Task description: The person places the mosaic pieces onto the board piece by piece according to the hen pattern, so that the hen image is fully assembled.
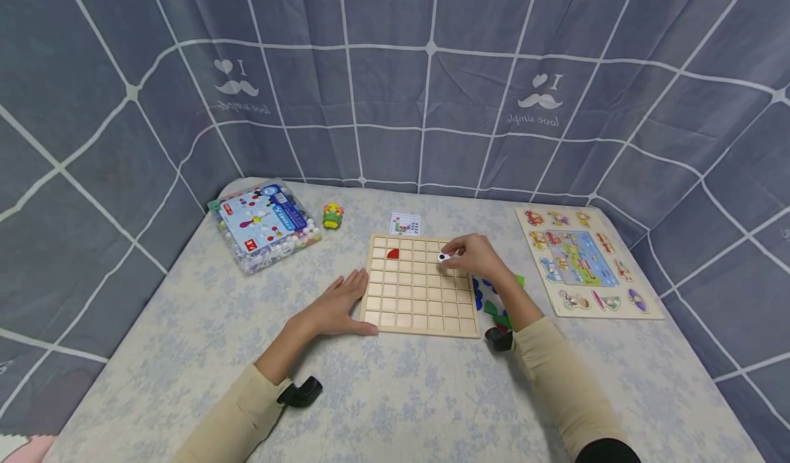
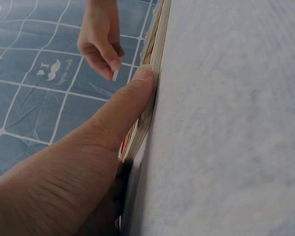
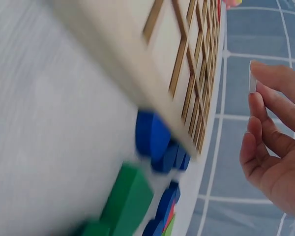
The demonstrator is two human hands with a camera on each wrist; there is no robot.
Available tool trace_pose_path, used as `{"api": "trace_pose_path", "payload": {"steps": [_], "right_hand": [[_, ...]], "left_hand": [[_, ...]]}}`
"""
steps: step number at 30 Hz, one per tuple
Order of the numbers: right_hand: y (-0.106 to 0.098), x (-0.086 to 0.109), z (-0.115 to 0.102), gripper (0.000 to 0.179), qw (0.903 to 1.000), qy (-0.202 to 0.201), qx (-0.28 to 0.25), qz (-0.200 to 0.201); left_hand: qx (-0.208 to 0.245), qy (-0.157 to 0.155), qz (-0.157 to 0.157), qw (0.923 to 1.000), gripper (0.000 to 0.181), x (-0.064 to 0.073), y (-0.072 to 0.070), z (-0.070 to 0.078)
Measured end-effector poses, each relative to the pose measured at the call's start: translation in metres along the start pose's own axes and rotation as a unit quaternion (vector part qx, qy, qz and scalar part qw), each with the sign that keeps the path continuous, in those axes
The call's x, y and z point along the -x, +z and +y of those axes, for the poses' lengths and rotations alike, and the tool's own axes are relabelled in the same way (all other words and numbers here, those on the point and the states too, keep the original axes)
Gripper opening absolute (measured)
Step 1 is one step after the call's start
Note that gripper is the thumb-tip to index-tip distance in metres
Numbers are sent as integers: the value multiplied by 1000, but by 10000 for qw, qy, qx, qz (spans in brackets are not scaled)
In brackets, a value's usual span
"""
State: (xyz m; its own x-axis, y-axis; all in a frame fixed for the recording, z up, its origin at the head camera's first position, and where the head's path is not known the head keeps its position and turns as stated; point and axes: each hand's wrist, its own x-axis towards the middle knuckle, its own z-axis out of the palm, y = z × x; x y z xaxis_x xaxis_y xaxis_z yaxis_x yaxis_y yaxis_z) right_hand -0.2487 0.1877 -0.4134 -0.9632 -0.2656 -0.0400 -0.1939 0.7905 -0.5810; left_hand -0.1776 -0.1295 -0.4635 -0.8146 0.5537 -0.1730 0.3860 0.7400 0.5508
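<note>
A: What does the right hand (image 1: 478, 256) hold?

B: A small white tile with a black dot (image 1: 443, 258), pinched between thumb and fingertips. The tile is held above the far right part of the gridded wooden board (image 1: 419, 289); the right wrist view shows it clear of the cells, edge-on.

A: And the left hand (image 1: 336, 306)?

B: Its grip encloses nothing. The fingers lie extended against the board's left side, and the thumb touches the rim at the near left corner.

A: Which pieces accompany the board?

B: One red quarter-circle (image 1: 393, 254) sits in a cell near the far left corner. Blue pieces (image 1: 478, 295) and green pieces (image 1: 490, 308) lie just beside the right rim, partly hidden by the right forearm.

A: What surrounds them on the worktop (image 1: 395, 394)?

B: A printed pattern card (image 1: 404, 224) lies just beyond the far rim. To the left stand a yellow-and-green figurine (image 1: 332, 216) and, farther out, a clear plastic case (image 1: 252, 265) with a blue printed sheet. To the right lies a picture puzzle board (image 1: 642, 313). A blue-grey curtain with white grid lines (image 1: 395, 86) forms the background.
</note>
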Motion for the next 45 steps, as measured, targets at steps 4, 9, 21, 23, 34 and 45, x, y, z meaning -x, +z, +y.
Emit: {"api": "trace_pose_path", "payload": {"steps": [4,9,21,23,34,45], "right_hand": [[6,-5,-7,28,10000,-58,-65,-17],[11,-9,-15,27,9992,-389,-21,-47],[31,-23,-44,24,9979,-500,-166,-389],[35,-25,-46,24,9977,-469,-205,-447],[57,-40,-66,18,9968,-486,-67,-623],[65,-47,-70,17,9972,-279,336,-603]], "left_hand": [[2,-2,0,10000,118,-1,0,-1],[39,10,10,10000,118,0,0,0],[16,-21,-34,10000,116,-1,0,2],[2,-19,-47,10000,117,-1,0,2],[-94,28,16,10000,117,-1,-1,-3],[-109,-36,41,9999,117,0,0,1]]}}
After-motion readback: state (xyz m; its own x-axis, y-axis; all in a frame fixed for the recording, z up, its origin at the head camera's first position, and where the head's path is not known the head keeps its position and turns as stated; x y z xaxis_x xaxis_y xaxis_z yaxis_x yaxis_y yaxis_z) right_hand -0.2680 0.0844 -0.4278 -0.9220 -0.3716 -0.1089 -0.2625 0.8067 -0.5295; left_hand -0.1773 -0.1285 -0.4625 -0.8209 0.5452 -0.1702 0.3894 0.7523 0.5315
